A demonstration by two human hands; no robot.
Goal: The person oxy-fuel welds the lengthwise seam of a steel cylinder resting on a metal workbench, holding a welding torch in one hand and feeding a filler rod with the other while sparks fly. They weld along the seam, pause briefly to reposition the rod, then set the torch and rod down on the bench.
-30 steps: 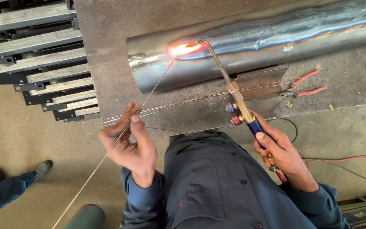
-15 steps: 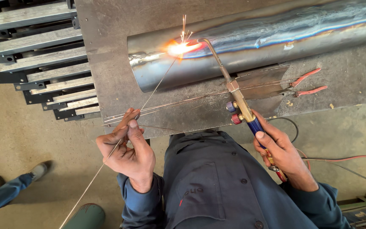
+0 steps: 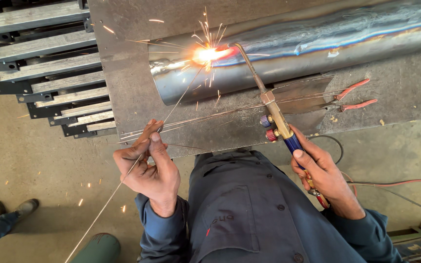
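A steel work table (image 3: 123,73) is seen bearing a large metal pipe (image 3: 317,48) laid lengthwise across it, its left end glowing bright and throwing sparks where a flame meets the seam, with red-handled pliers (image 3: 354,96) lying on the table just below the pipe and loose thin rods (image 3: 210,117) spread along the table's near edge. A gas torch (image 3: 269,104) with a brass body and blue grip is grasped firmly in the right hand (image 3: 322,173), its bent tip held at the glowing spot. A thin filler rod (image 3: 171,109) is pinched between thumb and fingers of the left hand (image 3: 149,168), its far end reaching the glow and its near end trailing past the hand towards the floor.
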